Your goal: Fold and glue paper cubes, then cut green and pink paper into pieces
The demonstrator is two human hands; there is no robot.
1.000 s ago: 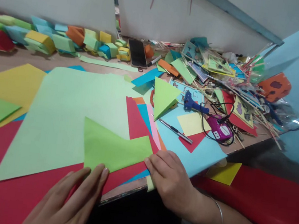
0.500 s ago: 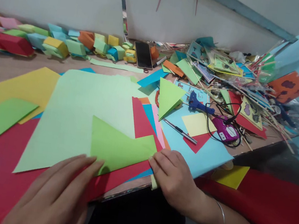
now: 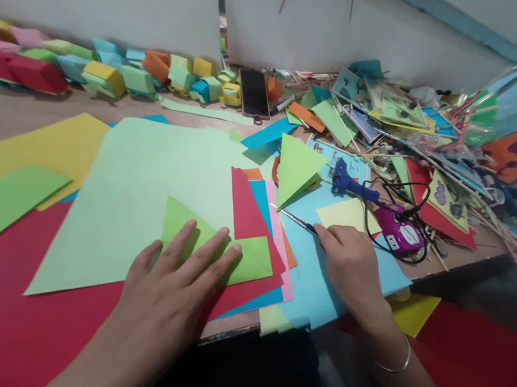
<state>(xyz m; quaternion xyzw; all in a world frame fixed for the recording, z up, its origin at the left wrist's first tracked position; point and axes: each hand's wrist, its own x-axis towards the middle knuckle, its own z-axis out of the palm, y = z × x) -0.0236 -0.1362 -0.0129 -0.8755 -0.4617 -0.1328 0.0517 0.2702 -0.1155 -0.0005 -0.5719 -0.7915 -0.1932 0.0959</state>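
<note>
Left hand (image 3: 166,292) spread flat on green paper (image 3: 252,261); right hand (image 3: 354,264) grasps tool (image 3: 297,220), likely pickup step; lift should clear folded card (image 3: 297,163).

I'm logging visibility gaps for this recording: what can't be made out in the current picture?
Head view throughout:
Part of the green paper: covered by the left hand.
Rear of the slim tool, and whether it's gripped: hidden by the right hand.
Label print on the purple box: too small.
Near end of the red sheet: cut off by the bottom edge.
</note>
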